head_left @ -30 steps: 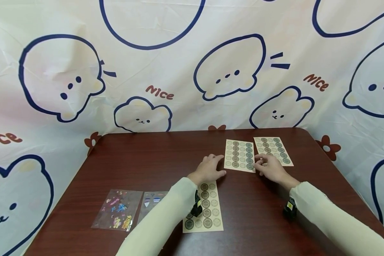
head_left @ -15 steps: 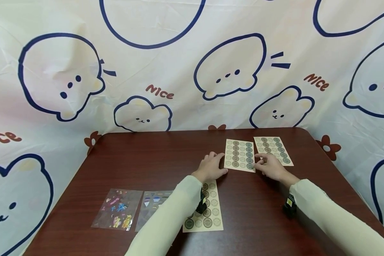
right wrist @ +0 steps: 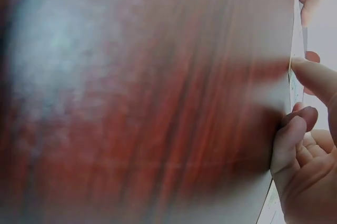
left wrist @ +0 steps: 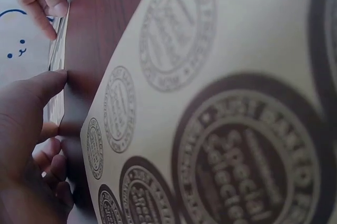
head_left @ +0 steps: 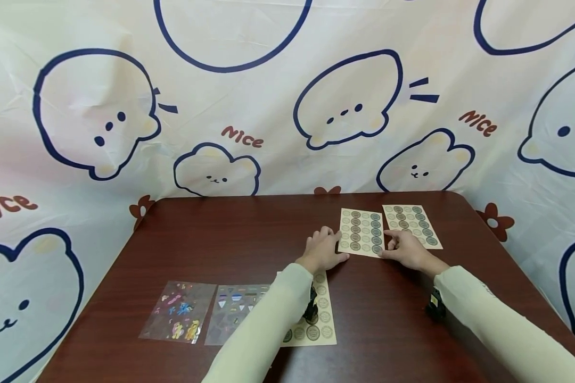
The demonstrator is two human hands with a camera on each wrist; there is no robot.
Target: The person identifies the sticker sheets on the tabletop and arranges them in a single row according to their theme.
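A cream sheet of round stickers [head_left: 361, 230] lies toward the back of the table, between both hands. At its near left corner is my left hand [head_left: 322, 249], thumb and index finger spread along the sheet's edges. My right hand [head_left: 406, 250] faces it at the near right corner, thumb tip at the corner and index finger beside the right edge. In the right wrist view the right thumb [right wrist: 316, 79] touches the sheet's thin edge. A larger sticker sheet [head_left: 327, 319] lies under my left forearm, partly hidden; its printed circles [left wrist: 253, 155] fill much of the left wrist view.
Another sticker sheet [head_left: 414, 227] lies just behind the right hand. Two clear plastic sticker sheets, one with colourful figures [head_left: 179, 311] and one with small shapes [head_left: 232, 314], lie at the front left. A patterned cloth [head_left: 278, 106] hangs behind the dark brown table [head_left: 211, 234].
My left hand has shifted slightly right, closer against the sheet's near left corner. My right thumb has moved down to the near right corner, spreading from the index finger.
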